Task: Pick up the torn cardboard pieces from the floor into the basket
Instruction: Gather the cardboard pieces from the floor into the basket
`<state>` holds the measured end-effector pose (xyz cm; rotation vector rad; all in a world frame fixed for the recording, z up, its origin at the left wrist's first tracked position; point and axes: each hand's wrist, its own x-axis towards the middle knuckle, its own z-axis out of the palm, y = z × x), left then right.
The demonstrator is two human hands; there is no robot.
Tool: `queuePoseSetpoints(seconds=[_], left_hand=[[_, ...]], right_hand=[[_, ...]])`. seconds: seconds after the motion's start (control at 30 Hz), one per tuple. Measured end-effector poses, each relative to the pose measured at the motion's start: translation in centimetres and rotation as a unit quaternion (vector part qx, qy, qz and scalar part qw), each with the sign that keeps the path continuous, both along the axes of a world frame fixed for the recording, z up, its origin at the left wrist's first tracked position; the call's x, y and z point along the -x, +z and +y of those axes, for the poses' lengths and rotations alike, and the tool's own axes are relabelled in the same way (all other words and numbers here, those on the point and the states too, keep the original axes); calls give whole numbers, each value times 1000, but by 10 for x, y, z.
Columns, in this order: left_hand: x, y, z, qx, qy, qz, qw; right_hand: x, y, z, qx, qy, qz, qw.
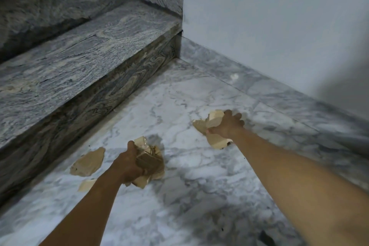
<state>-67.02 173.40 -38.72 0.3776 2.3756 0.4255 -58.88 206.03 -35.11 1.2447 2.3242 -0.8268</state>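
Head view, left hand: we are seeing the left hand [129,163] curling tightly around a bundle of torn cardboard [150,161], the fingers wrapping it from the near side.
Head view, right hand: the right hand [227,125] is reaching farther out and closing over a second, paler cardboard bundle [213,124]; whether this bundle is resting on the floor [199,195] or lifting clear, we cannot tell.
Head view, loose pieces: a flat brown piece [87,163] is lying beside the left hand near the foot of the stair step [89,52], and a smaller pale scrap [86,184] is lying just below it, partly behind the left forearm.
Head view, basket: we are not finding it anywhere in this view.
Head view, progress: we are judging the gathering to be well under way, both hands being full; what is remaining is collecting the two loose pieces and carrying everything to the basket.
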Motion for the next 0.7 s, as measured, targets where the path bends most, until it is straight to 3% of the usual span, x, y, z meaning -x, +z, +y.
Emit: queuePoseSetpoints(seconds=[0.07, 0.17, 0.5, 0.7], left_hand=[[2, -3, 2, -7, -1, -2, 1000], [4, -3, 3, 0, -7, -11, 1000], [-4, 9, 4, -10, -9, 4, 1000], [-16, 24, -15, -80, -15, -67, 994]], right_hand=[[-5, -11, -4, -38, -21, -34, 998], [-4, -21, -8, -52, -32, -11, 998], [-6, -25, -3, -31, -101, 8, 994], [-16, -18, -12, -20, -52, 72, 996]])
